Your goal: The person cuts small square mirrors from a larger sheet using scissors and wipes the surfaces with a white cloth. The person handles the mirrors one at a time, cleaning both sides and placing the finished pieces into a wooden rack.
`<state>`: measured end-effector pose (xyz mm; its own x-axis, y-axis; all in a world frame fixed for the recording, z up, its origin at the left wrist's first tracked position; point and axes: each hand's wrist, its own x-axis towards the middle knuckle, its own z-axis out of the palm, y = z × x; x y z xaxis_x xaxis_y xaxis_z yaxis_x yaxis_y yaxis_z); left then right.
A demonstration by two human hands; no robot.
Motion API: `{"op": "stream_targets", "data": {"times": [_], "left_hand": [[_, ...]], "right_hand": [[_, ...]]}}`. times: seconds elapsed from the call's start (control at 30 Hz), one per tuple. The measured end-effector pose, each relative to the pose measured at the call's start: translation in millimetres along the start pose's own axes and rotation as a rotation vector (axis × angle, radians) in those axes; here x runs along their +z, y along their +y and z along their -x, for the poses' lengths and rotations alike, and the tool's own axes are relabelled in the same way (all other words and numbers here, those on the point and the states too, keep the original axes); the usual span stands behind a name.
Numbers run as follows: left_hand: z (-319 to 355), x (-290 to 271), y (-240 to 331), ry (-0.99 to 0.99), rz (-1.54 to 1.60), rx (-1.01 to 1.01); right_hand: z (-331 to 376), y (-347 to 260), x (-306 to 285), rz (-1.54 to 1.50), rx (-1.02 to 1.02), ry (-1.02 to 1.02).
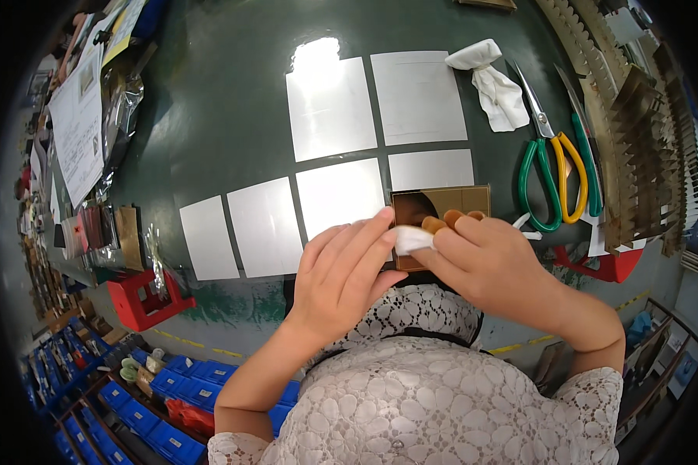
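Note:
A brown, mirror-like rectangular panel (pixel 464 198) lies at the near table edge, partly over a white sheet. My left hand (pixel 341 267) holds the panel's left side, fingers stretched together along the edge and thumb at its near corner. Pinched in my right hand (pixel 492 260) is a white cloth (pixel 412 240), pressed against the panel's face. Orange-brown fingertip shapes show beyond my right fingers; whether they are reflections or finger covers I cannot tell. My hands hide much of the panel's near part. Several pale rectangular sheets (pixel 420 97) are laid out in rows beyond and left of it.
On the right lie scissors (pixel 547 147) with green and yellow handles, a second green-handled tool (pixel 587 167) and a crumpled white cloth (pixel 500 97). Notched brown strips (pixel 636 132) line the right side. Papers (pixel 77 132) and a red stool (pixel 143 298) are at left; blue bins (pixel 163 434) below.

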<state>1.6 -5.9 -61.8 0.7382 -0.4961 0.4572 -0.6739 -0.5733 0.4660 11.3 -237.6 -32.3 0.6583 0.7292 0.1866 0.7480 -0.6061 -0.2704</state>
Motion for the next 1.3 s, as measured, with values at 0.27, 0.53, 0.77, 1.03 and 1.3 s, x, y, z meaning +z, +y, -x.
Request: {"op": "stream_targets", "data": {"times": [0.27, 0.53, 0.77, 1.03, 1.3], "left_hand": [[-10.1, -14.9, 3.7, -0.206, -0.144, -0.005], [-11.2, -15.6, 4.6, -0.223, -0.148, -0.008], [-11.0, -12.3, 7.0, -0.182, -0.15, -0.017], [-8.5, -9.6, 8.7, -0.168, -0.158, -0.04], [-8.0, -9.5, 9.3, -0.174, -0.198, -0.024]], "right_hand": [[14.0, -17.5, -0.4, 0.014, -0.014, 0.003], [27.8, -24.7, -3.5, 0.046, -0.058, -0.006], [18.0, -7.3, -3.9, 0.01, 0.043, 0.03], [39.7, -23.6, -6.5, 0.026, -0.015, 0.003], [27.5, -21.0, 3.3, 0.036, 0.062, 0.063]]}}
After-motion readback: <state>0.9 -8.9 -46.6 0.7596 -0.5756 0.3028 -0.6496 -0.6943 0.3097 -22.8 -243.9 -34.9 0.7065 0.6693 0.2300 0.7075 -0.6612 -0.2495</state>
